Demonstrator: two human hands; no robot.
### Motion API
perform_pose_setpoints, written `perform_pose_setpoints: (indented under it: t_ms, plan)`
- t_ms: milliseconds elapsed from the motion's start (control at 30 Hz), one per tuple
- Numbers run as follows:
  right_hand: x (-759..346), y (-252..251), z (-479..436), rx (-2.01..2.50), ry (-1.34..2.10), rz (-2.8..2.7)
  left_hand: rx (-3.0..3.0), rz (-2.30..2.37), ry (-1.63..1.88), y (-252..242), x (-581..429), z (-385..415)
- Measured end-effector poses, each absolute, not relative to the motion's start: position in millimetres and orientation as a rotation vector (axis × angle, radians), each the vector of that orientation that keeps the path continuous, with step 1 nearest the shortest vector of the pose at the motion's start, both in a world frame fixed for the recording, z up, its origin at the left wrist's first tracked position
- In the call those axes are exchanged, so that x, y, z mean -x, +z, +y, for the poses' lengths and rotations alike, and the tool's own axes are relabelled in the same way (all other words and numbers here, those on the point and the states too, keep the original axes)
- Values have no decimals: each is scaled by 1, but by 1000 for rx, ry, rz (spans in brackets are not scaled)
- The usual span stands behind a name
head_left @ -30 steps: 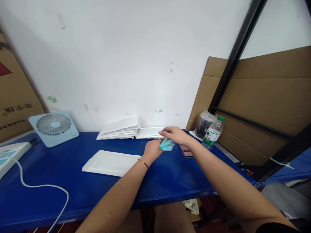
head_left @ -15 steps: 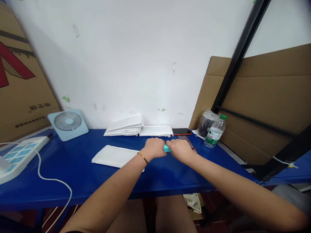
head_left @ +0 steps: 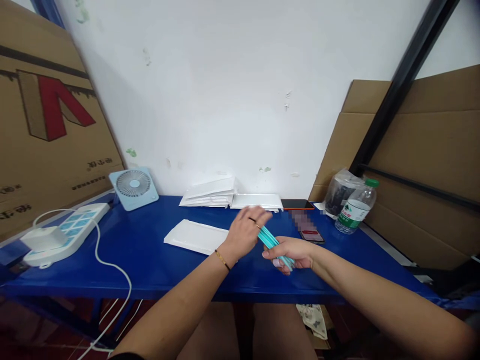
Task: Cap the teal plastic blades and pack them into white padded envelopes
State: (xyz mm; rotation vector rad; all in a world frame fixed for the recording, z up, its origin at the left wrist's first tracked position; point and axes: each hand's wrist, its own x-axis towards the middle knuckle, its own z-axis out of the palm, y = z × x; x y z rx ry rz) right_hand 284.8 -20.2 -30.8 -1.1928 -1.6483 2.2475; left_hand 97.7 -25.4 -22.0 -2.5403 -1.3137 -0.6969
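Observation:
A bundle of thin teal strips point(head_left: 268, 239) slants above the blue table, its upper end to the left. My right hand point(head_left: 294, 254) is closed around its lower part, thumb on top. At the upper end is my left hand point(head_left: 245, 232), palm down with its fingers stretched out, a little blurred; whether it touches the strips I cannot tell. Behind and partly under my left wrist lies a flat white packet point(head_left: 195, 236).
Against the wall lie a stack of white packets point(head_left: 208, 192) and another white packet point(head_left: 257, 201). Two phones point(head_left: 298, 204), a water bottle point(head_left: 354, 210) and a bagged dark object point(head_left: 339, 195) stand right. A fan point(head_left: 135, 187) and a corded power strip point(head_left: 80, 230) are left.
My hands were close together over the teal strips. Now the right hand has come lower and nearer, holding them tilted, and the left hand's fingers are stretched out. The view has turned left.

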Motion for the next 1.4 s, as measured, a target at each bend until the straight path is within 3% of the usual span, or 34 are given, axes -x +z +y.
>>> perform_pose_setpoints:
  t_ms: [67,167,267,433,500,567,633,700,767,867,967,1067,1233,1400]
  plan:
    - [-296,-34,-14,1324,2094,-1663,2376,-1708,-788,-34,-78,-31]
    - [-318,-31,-5,1401,1937,-1594,2623,-2024,-344,-58,-46,-43]
    - [-330,-24,-3,1325,1899,-1556,2816,-1917,-91,-73,-30,-62]
    - [-324,-21,-9,1266,1857,-1606,3182,-1394,-313,-77,-39,-100]
    - [-319,-23,-10,1272,1831,-1630,3324,-1391,-639,-75,-42,-107]
    - [-317,-23,-10,1273,1786,-1649,3184,-1624,-1388,-70,-42,-107]
    - [-319,-21,-8,1266,1715,-1671,2476,-1823,-2423,-58,-42,-99]
    - [-322,-17,-6,1260,1645,-1705,1520,-1669,-3206,-43,-39,-86]
    - [-325,-12,-5,1261,1602,-1751,999,-1447,-3545,-29,-34,-73]
    - [-327,-10,-5,1264,1584,-1815,506,-1389,-3692,-25,-20,-56]
    - [-330,-17,-6,1262,1577,-1871,547,-1644,-3563,-44,-6,-50]
    - [-333,-28,-3,1309,1526,-1955,736,-2039,-3157,-67,2,-56]
    - [-326,-32,4,1372,1187,-2198,1159,-2108,-1990,-68,10,-79]
    - [-287,-32,17,1409,638,-2604,2412,-2003,-820,-54,17,-54]
